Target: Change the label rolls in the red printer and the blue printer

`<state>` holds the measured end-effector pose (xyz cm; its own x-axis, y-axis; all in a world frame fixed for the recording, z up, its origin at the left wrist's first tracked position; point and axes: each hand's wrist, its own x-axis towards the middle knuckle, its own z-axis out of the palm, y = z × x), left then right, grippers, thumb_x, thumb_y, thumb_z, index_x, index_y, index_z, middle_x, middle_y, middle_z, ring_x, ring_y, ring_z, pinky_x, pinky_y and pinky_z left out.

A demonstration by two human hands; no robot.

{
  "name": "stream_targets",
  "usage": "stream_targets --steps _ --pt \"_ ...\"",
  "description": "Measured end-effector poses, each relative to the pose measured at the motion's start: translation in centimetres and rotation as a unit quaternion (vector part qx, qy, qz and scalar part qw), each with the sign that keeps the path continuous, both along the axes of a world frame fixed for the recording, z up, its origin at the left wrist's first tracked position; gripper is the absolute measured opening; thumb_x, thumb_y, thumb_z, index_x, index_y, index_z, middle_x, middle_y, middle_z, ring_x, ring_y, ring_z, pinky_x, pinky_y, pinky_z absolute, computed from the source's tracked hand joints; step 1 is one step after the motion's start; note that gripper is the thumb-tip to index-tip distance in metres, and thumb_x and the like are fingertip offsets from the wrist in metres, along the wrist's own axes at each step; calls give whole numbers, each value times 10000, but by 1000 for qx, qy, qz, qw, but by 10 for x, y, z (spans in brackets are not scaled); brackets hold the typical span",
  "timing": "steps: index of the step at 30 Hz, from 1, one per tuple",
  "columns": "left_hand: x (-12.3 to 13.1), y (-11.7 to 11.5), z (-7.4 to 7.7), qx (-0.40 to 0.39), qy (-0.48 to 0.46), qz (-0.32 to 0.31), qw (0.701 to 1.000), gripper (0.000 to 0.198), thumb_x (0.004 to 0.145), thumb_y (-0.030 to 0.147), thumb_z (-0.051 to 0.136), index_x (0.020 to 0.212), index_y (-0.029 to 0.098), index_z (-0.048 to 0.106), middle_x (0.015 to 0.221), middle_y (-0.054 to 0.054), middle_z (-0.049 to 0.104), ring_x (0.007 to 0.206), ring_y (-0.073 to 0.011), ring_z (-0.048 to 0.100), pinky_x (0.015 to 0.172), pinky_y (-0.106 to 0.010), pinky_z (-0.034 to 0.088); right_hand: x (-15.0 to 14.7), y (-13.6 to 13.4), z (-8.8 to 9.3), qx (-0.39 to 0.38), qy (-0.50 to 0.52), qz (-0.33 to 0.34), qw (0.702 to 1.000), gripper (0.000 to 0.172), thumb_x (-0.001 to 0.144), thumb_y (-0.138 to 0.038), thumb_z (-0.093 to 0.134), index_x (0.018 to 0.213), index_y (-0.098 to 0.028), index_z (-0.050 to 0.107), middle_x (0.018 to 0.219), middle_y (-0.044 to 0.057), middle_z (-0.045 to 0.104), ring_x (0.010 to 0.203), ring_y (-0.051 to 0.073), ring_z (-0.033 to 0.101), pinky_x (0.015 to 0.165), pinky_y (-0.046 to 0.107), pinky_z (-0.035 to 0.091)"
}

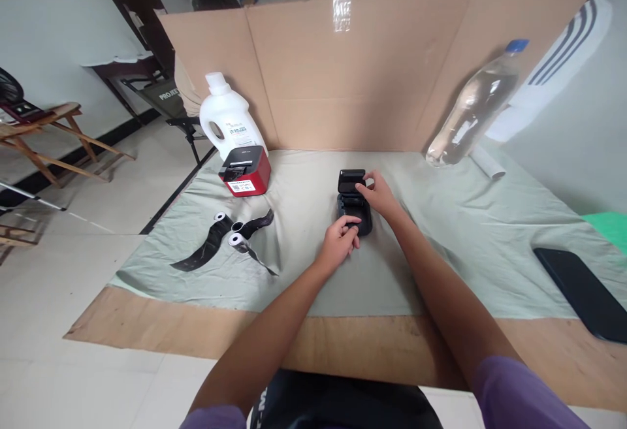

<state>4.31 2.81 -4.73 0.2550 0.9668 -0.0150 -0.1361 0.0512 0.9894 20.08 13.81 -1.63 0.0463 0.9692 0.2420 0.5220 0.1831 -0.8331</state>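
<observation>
A small black printer (351, 199) with its lid raised sits in the middle of the pale green cloth (304, 246). My left hand (339, 241) presses curled fingers against its front left corner. My right hand (378, 195) pinches the edge of the open lid (351, 179) from the right. Left of them lie small paper rolls with black strips (226, 238) unrolled on the cloth.
A red and black printer (245, 170) and a white jug (229, 118) stand at the back left. A clear plastic bottle (471, 106) leans at the back right against the cardboard screen (343, 70). A black phone (584, 290) lies at the right edge.
</observation>
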Motion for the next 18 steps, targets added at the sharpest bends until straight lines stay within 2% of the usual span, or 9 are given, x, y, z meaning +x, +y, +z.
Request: stream_targets --steps 2,6,11,13,15,18 --pt "0 0 0 1 3 0 1000 278 847 360 584 1044 168 619 504 62 566 359 -69 374 422 -210 276 3 0 3 -16 32 21 999 265 813 -458 592 909 -235 484 767 -35 541 621 140 464 658 294 393" --pt "-1 -3 1 7 19 -9 1000 256 840 338 569 1000 162 661 483 55 552 368 -76 373 425 -217 265 13 -6 19 -4 63 82 995 350 777 -511 631 723 -226 436 869 13 635 634 115 465 649 287 381" --pt "-2 -6 6 12 28 -24 999 248 826 293 544 951 153 706 445 52 517 383 -85 362 443 -225 279 21 -15 35 -63 -56 122 989 286 771 -472 684 773 -209 572 674 -23 564 634 140 470 628 282 359" --pt "-3 -7 8 12 29 -26 999 246 818 277 537 927 151 718 439 47 511 391 -87 367 452 -227 287 21 -16 37 -64 -94 119 986 249 764 -430 694 821 -202 611 758 3 610 682 156 504 649 291 387" --pt "-3 -7 9 11 32 -26 999 250 814 269 533 913 150 729 438 43 510 399 -90 376 460 -229 292 20 -16 37 -58 -112 119 985 237 762 -385 700 888 -193 641 940 45 663 741 165 534 693 309 429" --pt "-4 -9 9 6 42 -26 999 264 815 260 526 916 151 745 433 41 497 409 -95 380 473 -234 297 18 -17 37 -85 -131 128 980 308 771 -322 710 1044 -185 667 1163 91 667 823 183 575 763 334 476"
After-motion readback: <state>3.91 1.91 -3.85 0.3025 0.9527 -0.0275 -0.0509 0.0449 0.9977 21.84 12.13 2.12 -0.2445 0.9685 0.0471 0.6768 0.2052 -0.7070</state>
